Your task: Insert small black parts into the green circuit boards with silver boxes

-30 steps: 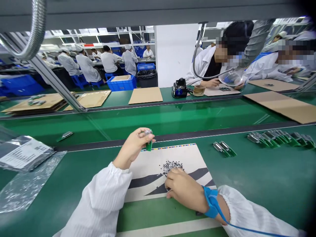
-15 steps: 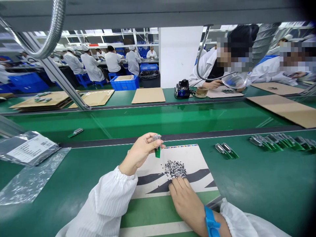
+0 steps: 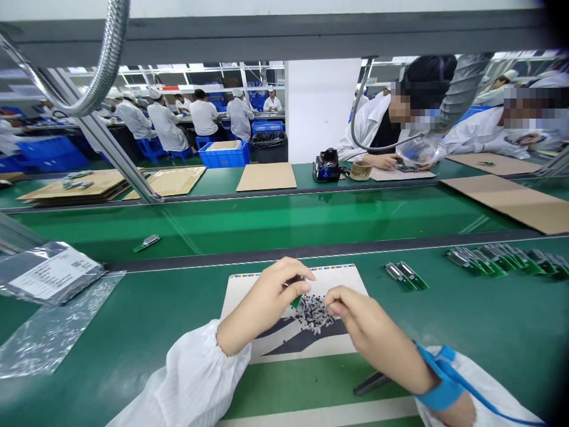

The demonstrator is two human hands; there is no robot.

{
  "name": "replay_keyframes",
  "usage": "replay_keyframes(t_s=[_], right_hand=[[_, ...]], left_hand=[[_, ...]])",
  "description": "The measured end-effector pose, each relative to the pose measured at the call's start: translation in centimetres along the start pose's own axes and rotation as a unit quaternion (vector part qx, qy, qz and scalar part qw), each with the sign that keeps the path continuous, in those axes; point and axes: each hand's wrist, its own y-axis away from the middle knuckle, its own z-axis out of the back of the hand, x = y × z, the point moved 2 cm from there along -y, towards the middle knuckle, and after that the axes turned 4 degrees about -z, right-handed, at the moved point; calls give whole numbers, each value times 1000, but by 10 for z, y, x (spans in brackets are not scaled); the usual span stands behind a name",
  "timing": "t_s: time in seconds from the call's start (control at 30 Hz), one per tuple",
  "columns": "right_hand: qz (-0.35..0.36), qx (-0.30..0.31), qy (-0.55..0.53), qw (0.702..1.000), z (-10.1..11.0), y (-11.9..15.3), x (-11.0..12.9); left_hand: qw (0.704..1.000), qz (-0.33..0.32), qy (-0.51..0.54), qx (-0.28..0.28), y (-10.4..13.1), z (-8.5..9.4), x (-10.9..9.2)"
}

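My left hand is closed on a small green circuit board, mostly hidden behind the fingers. It hovers over the left side of a pile of tiny black-and-silver parts. At the pile's right edge, my right hand has thumb and fingers pinched together; whatever may be between them is too small to make out. The pile lies on a printed cardboard sheet with dark and green bands. A blue wrist strap with a cord circles my right wrist.
Several circuit boards lie in a row at right, with two more boards nearer. A labelled silver bag and clear plastic sit at left. One board lies on the green belt. Co-workers sit beyond it.
My left hand has come down and nearer the pile with the circuit board. My right hand has lifted off the pile's near side and moved to its right edge, fingers pinched.
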Motion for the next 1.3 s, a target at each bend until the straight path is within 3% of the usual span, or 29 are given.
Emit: replay_keyframes(t_s=[0.1, 0.2, 0.47, 0.63, 0.77, 1.07, 1.3], right_hand=[[1, 15, -23, 1000, 23, -5, 11], [14, 21, -20, 999, 33, -4, 22], [54, -23, 28, 998, 38, -3, 37], [47, -76, 16, 996, 43, -1, 33], [71, -145, -30, 986, 40, 1, 28], [83, -179, -187, 962, 24, 1, 28], [112, -258, -146, 948, 35, -1, 30]], left_hand=[[995, -37, -86, 24, 5, -7, -13], [987, -51, -141, 50, 10, -13, -22], [988, -55, -127, 68, 17, -24, -30], [992, -70, -102, 38, 17, -23, -34], [994, -72, -83, 19, 17, -19, -37], [997, -61, -51, 7, 20, -21, -38], [1000, -27, -12, -4, 27, -20, -34]])
